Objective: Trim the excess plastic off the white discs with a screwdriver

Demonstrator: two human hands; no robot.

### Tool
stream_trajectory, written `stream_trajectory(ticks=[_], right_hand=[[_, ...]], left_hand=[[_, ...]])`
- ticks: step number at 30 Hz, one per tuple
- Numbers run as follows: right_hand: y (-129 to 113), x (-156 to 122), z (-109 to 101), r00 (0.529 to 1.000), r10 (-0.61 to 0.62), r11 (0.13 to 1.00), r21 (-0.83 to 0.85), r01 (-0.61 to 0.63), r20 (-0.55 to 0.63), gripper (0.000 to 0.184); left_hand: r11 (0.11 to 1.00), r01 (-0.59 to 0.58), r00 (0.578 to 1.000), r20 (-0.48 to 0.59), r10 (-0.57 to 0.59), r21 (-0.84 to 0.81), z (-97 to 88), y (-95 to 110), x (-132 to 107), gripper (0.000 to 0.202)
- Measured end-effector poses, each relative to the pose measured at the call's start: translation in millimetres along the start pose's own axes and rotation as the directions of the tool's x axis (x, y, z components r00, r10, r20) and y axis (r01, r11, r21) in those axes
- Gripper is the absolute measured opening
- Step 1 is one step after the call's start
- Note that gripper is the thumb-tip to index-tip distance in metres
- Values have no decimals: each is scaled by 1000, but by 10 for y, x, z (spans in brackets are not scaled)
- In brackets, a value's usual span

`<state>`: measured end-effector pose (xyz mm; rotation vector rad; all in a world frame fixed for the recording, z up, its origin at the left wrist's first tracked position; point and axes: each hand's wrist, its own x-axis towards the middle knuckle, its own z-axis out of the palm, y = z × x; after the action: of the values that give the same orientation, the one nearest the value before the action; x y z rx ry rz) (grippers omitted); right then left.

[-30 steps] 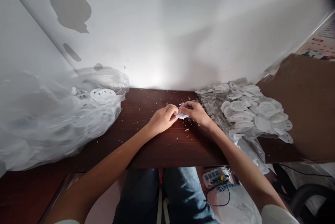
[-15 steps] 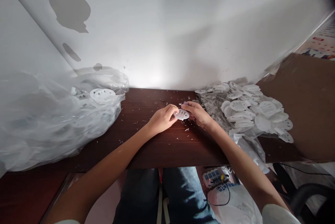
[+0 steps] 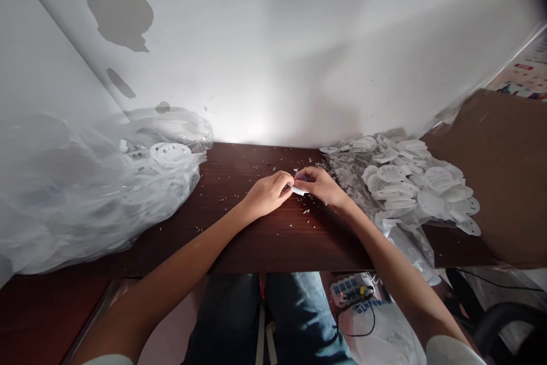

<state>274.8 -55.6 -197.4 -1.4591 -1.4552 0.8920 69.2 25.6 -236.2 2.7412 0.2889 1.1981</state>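
Note:
My left hand [image 3: 268,193] and my right hand [image 3: 323,184] meet at the middle of the dark wooden table [image 3: 273,240], both pinching one small white plastic disc [image 3: 299,190] between their fingertips. The disc is turned edge-on, so little of it shows. A purple bit peeks out by my right fingers; I cannot tell what it is. A heap of white plastic discs [image 3: 410,183] lies just right of my right hand on clear plastic. Small white shavings are scattered on the wood around both hands.
A large clear plastic bag [image 3: 85,194] holding more white discs fills the left side of the table. A brown cardboard sheet [image 3: 496,177] stands at the right. A white wall rises behind the table. Below the edge are my knees, a power strip [image 3: 352,288] and cables.
The disc, seen face-up half a second ago, has been turned edge-on between my fingers. Both hands stay in the same spot.

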Motion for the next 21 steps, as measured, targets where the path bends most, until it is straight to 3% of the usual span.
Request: stream_trajectory(ticks=[9,17,21], right_hand=[[-41,-25,-44,997,65,982,180,-55,-50,42],[-25,5,-150,994,-99,987,-130,93,-42,35],[-52,-24,-167,991,-135,970,-207,129,-16,33]], left_hand=[[999,1,1000,-11,-2,-51,-23,19,20,26],[998,2,1000,-4,-3,-57,-44,33,25,26],[998,-16,1000,8,17,-61,-51,17,22,26]])
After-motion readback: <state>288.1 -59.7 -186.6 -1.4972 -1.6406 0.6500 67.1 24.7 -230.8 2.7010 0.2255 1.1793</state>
